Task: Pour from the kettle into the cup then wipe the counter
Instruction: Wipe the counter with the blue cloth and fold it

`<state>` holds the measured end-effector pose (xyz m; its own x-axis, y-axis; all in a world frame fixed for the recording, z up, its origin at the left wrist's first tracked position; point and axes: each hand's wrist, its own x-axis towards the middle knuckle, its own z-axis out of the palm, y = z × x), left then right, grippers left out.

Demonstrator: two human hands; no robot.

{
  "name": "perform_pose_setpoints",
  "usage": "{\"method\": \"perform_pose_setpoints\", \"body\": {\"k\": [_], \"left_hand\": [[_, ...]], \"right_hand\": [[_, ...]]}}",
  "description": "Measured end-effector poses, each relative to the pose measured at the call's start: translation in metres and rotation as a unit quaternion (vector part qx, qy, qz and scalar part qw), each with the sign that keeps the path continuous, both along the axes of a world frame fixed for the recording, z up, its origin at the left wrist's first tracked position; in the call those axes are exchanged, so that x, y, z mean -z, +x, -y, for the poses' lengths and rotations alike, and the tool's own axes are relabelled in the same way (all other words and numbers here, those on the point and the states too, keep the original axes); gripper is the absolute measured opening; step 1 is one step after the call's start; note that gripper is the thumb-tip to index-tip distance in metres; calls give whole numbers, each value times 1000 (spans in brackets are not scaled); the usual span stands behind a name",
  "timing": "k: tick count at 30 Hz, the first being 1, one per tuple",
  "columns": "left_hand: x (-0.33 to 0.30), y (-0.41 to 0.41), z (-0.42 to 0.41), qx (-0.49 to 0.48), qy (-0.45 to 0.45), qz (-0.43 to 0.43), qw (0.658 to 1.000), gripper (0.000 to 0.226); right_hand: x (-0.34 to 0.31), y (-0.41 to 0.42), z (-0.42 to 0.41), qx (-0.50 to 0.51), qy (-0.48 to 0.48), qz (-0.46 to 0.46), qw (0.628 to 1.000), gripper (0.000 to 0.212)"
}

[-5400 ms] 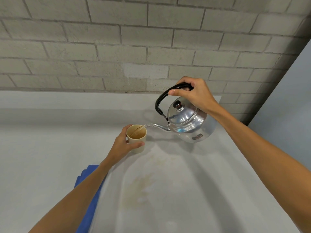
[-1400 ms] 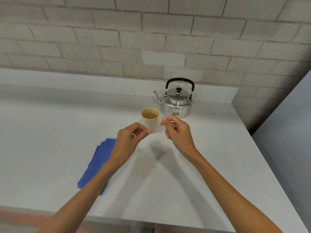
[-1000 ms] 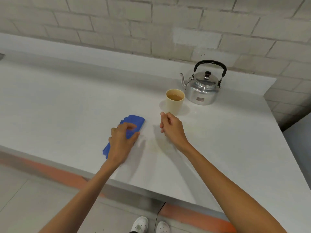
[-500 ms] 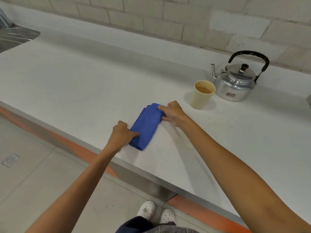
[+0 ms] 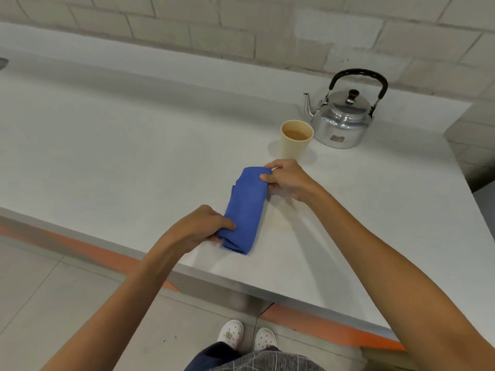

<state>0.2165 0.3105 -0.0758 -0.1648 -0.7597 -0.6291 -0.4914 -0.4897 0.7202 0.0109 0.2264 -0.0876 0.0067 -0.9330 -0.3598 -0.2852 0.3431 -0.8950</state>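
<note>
A folded blue cloth (image 5: 246,207) lies on the white counter (image 5: 134,145) near its front edge. My left hand (image 5: 199,227) pinches the cloth's near end and my right hand (image 5: 288,180) pinches its far end. Behind the right hand stands a beige cup (image 5: 296,140) filled with brown liquid. The steel kettle (image 5: 342,119) with a black handle sits upright just right of the cup, spout pointing left. A faint brownish stain (image 5: 280,220) marks the counter to the right of the cloth.
A brick wall (image 5: 241,28) runs behind the counter. The counter's right end (image 5: 455,162) lies just past the kettle. The front edge (image 5: 241,287) runs close below the cloth, with tiled floor and my white shoes (image 5: 246,336) beneath.
The kettle was set down by the cup after pouring. Both hands then moved to the blue cloth and took hold of its ends. Over the last half second the grip has barely shifted.
</note>
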Motion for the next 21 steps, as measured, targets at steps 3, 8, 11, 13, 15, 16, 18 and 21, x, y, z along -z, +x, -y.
{"method": "perform_pose_setpoints", "body": {"k": [3, 8, 11, 13, 15, 16, 18, 21], "left_hand": [[7, -27, -8, 33, 7, -25, 999, 20], [18, -55, -10, 132, -116, 137, 975, 29], [21, -48, -2, 99, -229, 205, 946, 37], [23, -42, 9, 81, -309, 226, 920, 33], [29, -38, 22, 106, -386, 238, 885, 28], [32, -37, 28, 125, -411, 243, 870, 29], [38, -37, 39, 150, -429, 255, 853, 35], [45, -41, 48, 158, -433, 251, 851, 41]], "right_hand": [[-3, -31, -12, 3, 1, -61, 998, 19], [6, -44, -35, 11, -27, -221, 975, 33], [16, -18, -51, 44, -135, -332, 932, 35], [25, 5, -60, 36, -182, -381, 906, 29], [36, 27, -66, 8, -168, -433, 886, 34], [42, 37, -68, 0, -149, -447, 882, 43], [51, 53, -73, -4, -124, -468, 875, 56], [58, 58, -80, -15, -137, -497, 857, 55]]}}
